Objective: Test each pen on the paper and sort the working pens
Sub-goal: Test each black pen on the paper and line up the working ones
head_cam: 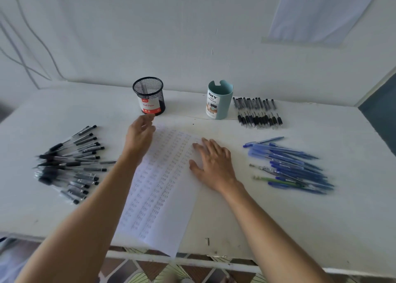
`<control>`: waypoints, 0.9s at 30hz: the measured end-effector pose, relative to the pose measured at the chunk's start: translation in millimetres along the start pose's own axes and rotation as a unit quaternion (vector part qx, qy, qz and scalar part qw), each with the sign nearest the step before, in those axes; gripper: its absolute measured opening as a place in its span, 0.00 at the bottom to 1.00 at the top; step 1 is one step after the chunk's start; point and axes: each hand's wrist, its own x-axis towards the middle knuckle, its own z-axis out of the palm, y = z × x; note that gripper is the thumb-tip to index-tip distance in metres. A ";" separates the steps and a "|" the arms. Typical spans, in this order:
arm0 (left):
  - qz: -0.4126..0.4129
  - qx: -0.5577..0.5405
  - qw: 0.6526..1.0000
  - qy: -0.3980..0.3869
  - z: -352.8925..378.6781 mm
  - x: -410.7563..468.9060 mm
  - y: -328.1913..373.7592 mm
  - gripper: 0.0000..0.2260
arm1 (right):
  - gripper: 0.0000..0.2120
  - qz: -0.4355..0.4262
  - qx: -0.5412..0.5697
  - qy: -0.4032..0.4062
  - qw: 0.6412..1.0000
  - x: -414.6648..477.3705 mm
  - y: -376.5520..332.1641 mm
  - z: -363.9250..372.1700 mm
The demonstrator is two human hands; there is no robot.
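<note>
I read the right hand point(212, 162) flat on the paper point(158, 192), fingers spread, holding nothing; the left hand point(140, 134) hovers, fingers relaxed, just before the mesh cup point(149, 95) (far edge of the worktop point(278, 229)); black pens point(70, 165) lie near the left edge, blue pens point(289, 167) right.

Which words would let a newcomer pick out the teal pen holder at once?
Look at the white table, along its far edge, where two cups stand. The teal pen holder is the right-hand one, just left of two rows of black pens. Unlike the black mesh cup, it has solid pale walls, a notched rim and a DIY label.
</note>
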 end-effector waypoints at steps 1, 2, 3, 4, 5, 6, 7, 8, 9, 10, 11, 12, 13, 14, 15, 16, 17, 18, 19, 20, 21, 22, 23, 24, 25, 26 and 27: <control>0.026 0.043 0.999 -0.001 -11.1 -2.0 -0.1 0.17 | 0.28 0.001 -0.002 -0.004 1.000 -0.8 -0.5 0.1; 0.055 0.116 0.992 -0.014 -23.3 -5.0 -0.8 0.16 | 0.28 0.002 -0.002 -0.006 1.000 -1.9 -1.2 -0.1; 0.081 0.201 0.975 -0.042 -35.7 -8.7 -1.1 0.14 | 0.28 0.003 0.000 -0.005 1.000 -2.8 -2.0 -0.9; 0.096 0.284 0.951 -0.074 -47.8 -11.7 -3.9 0.12 | 0.28 0.004 0.001 -0.002 1.000 -3.0 -2.4 -1.4; 0.102 0.359 0.922 -0.102 -60.0 -15.2 -7.0 0.11 | 0.28 0.004 0.002 0.000 1.000 -3.4 -3.1 -2.0; 0.099 0.423 0.893 -0.116 -70.8 -18.1 -10.8 0.12 | 0.28 0.005 0.002 0.002 1.000 -3.7 -3.7 -2.5; 0.086 0.470 0.871 -0.116 -79.7 -22.0 -14.5 0.13 | 0.28 0.005 0.002 0.003 1.000 -4.1 -4.1 -2.9; 0.066 0.497 0.859 -0.108 -86.4 -26.3 -18.3 0.16 | 0.28 0.006 0.001 0.005 1.000 -4.4 -4.4 -2.6; 0.043 0.506 0.856 -0.098 -91.6 -31.6 -21.5 0.20 | 0.28 0.006 0.000 0.007 1.000 -4.4 -4.9 -2.6; 0.025 0.508 0.856 -0.091 -94.9 -36.6 -24.8 0.23 | 0.28 0.007 -0.002 0.009 1.000 -4.4 -5.3 -2.3; 0.016 0.509 0.856 -0.083 -96.8 -41.4 -28.2 0.25 | 0.28 0.008 -0.003 0.010 1.000 -4.3 -5.4 -1.9; 0.015 0.508 0.858 -0.075 -98.1 -45.1 -32.6 0.25 | 0.28 0.009 -0.002 0.010 1.000 -4.4 -5.5 -1.4; 0.018 0.500 0.863 -0.063 -98.9 -48.7 -36.8 0.24 | 0.28 0.011 0.000 0.010 1.000 -4.5 -5.9 -1.2; 0.025 0.489 0.871 -0.044 -99.2 -51.4 -40.9 0.21 | 0.28 0.013 0.002 0.008 1.000 -4.5 -6.0 -1.1; 0.034 0.475 0.879 -0.019 -99.3 -53.2 -44.1 0.18 | 0.28 0.014 0.002 0.006 1.000 -4.6 -6.0 -1.4; 0.048 0.462 0.886 0.008 -99.0 -53.9 -46.4 0.15 | 0.28 0.015 0.002 0.005 1.000 -4.7 -6.0 -1.5; 0.066 0.449 0.891 0.029 -98.6 -54.8 -47.2 0.12 | 0.28 0.015 0.003 0.005 1.000 -4.8 -6.2 -1.5; 0.086 0.435 0.895 0.045 -97.8 -55.2 -47.9 0.10 | 0.28 0.015 0.004 0.005 1.000 -5.2 -6.3 -1.1; 0.111 0.419 0.900 0.055 -96.3 -55.6 -48.2 0.09 | 0.28 0.015 0.005 0.007 1.000 -5.4 -6.3 -0.6; 0.139 0.404 0.902 0.060 -94.3 -55.4 -48.6 0.09 | 0.28 0.016 0.005 0.010 1.000 -5.8 -6.2 0.2; 0.174 0.391 0.902 0.061 -91.7 -54.9 -47.5 0.09 | 0.28 0.016 0.005 0.014 1.000 -6.3 -6.3 1.0; 0.209 0.375 0.901 0.064 -88.0 -54.8 -44.2 0.10 | 0.27 0.018 0.006 0.017 1.000 -6.8 -6.1 2.1; 0.235 0.354 0.903 0.066 -83.2 -54.6 -39.4 0.11 | 0.27 0.020 0.008 0.019 1.000 -7.4 -5.6 2.8; 0.250 0.328 0.909 0.066 -77.0 -56.3 -31.5 0.11 | 0.27 0.021 0.012 0.021 0.999 -7.8 -4.8 3.5; 0.264 0.296 0.916 0.064 -69.7 -59.2 -23.1 0.11 | 0.27 0.022 0.014 0.022 0.999 -8.1 -4.2 3.8; 0.277 0.260 0.923 0.065 -62.2 -62.4 -15.7 0.10 | 0.28 0.022 0.014 0.023 0.999 -8.4 -3.8 4.2; 0.283 0.222 0.931 0.062 -54.4 -65.7 -7.7 0.10 | 0.29 0.022 0.013 0.021 0.999 -8.5 -3.6 4.4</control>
